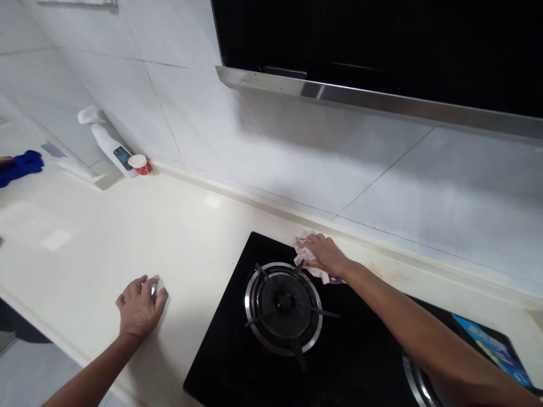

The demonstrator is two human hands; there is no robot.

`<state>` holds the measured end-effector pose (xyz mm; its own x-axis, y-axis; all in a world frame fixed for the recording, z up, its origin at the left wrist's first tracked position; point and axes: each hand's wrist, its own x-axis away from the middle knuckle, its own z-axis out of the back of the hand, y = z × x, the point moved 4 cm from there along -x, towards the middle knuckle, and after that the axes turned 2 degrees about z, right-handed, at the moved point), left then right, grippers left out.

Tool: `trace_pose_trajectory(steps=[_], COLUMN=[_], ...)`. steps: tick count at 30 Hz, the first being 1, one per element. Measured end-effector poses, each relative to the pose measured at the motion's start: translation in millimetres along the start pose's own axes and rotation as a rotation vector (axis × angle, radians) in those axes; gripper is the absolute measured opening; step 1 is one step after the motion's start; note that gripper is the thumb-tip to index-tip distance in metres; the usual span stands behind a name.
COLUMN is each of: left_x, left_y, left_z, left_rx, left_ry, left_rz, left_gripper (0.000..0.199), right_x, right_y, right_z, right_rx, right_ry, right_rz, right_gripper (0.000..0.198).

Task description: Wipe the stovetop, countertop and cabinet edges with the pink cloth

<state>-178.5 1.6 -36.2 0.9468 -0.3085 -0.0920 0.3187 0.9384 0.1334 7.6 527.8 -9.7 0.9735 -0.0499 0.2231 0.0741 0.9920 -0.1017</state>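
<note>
My right hand (324, 254) grips a crumpled pale pink cloth (306, 252) at the back edge of the black gas hob (237, 316), behind the left burner (283, 308). Part of the cloth sticks out below the palm, over the glass. To the left of the hob, my left hand (139, 308) rests on the cream countertop (182, 254) with its fingers bent and apart. A small bright patch shows between its thumb and fingers; whether it is a reflection or an object I cannot tell.
A white spray bottle (110, 141) and a red-and-white paper cup (141, 164) stand in the back left corner. A blue cloth-like item (21, 168) lies far left. Overhead hangs a black range hood (382, 56). A second burner (419, 381) is partly behind my right arm, near a blue label (492, 347).
</note>
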Motion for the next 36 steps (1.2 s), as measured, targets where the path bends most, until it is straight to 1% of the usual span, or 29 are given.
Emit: trace_pose_trajectory(steps=[2,4,7,10,15,18,21,24,27,30,32,33,36], left_x=[0,0,1,2,3,4,5,6,7,7,8,8,9], left_y=[1,3,4,4,4,2,1,1,3,5,5,5,5], left_z=[1,1,2,2,1,-2,-5,-5,-1,2,3,4,4], left_rx=[-0.005,-0.007,-0.002,-0.008,-0.023,-0.023,-0.022,-0.011,0.009,0.025,0.035,0.042,0.067], left_ry=[0.005,0.013,0.022,0.023,0.001,-0.002,0.027,0.043,0.036,0.019,0.011,0.007,-0.004], left_rz=[-0.005,-0.006,-0.012,-0.023,-0.011,-0.013,-0.023,-0.026,-0.02,-0.008,-0.007,-0.007,-0.002], left_gripper=[0.047,0.046,0.046,0.045,0.045,0.045,0.044,0.045,0.045,0.045,0.045,0.046,0.047], right_x=[3,-1,-22,-56,-119,-143,-148,-139,-126,-119,-118,-119,-120], right_y=[2,2,-5,-30,-86,-107,-119,-135,-153,-160,-153,-147,-127], right_z=[0,3,8,16,27,29,27,23,18,22,34,44,78], right_rx=[0.006,0.017,0.035,0.056,0.107,0.104,0.099,0.078,0.024,-0.034,-0.081,-0.126,-0.3], right_ry=[-0.006,-0.014,-0.024,-0.017,-0.012,-0.004,0.016,0.042,0.051,0.065,0.133,0.203,0.517], right_rz=[0.008,0.031,0.068,0.127,0.264,0.28,0.247,0.224,0.264,0.302,0.268,0.226,0.041], right_gripper=[0.051,0.054,0.059,0.06,0.057,0.057,0.058,0.054,0.05,0.045,0.045,0.047,0.055])
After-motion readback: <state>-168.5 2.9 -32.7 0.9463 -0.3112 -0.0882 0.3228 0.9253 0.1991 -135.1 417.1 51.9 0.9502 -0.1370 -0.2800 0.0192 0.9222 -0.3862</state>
